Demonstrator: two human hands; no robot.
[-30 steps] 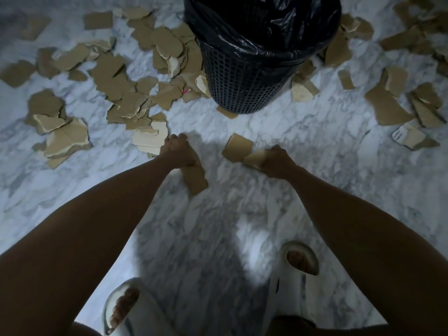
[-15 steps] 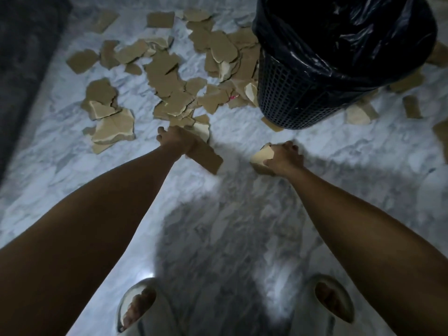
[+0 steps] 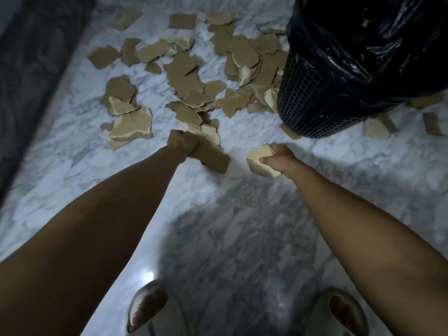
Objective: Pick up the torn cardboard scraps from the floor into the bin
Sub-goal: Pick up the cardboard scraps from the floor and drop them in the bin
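Head cam: torn cardboard scraps (image 3: 186,76) litter the floor (image 3: 242,226), flat brown pieces w/ ragged edges, some showing a pale cream torn face. Main spread lies left of and up against the bin (image 3: 322,98); a few more sit right of its base. Too many and too overlapped to count; dozens approx.

Left hand (image 3: 180,147) has its grip clenched on a long brown strip (image 3: 213,157), roughly rectangular, held just off the near edge of the spread. Right hand (image 3: 278,160) grips a small stack of pale pieces (image 3: 260,161), fingers curled round them, below the bin's base and apart from it. Two hands, both loaded.

One bin: dark plastic mesh w/ square holes, round, lined w/ a glossy crinkled black bag (image 3: 368,40) folded over the rim.

Floor is polished white marble w/ grey veining, shiny enough to throw a glare spot; the person's shadow falls across the middle. A dark patterned rug (image 3: 36,57) runs along the left edge. Two pale slip-on sandals (image 3: 150,309) at the bottom, toes showing.
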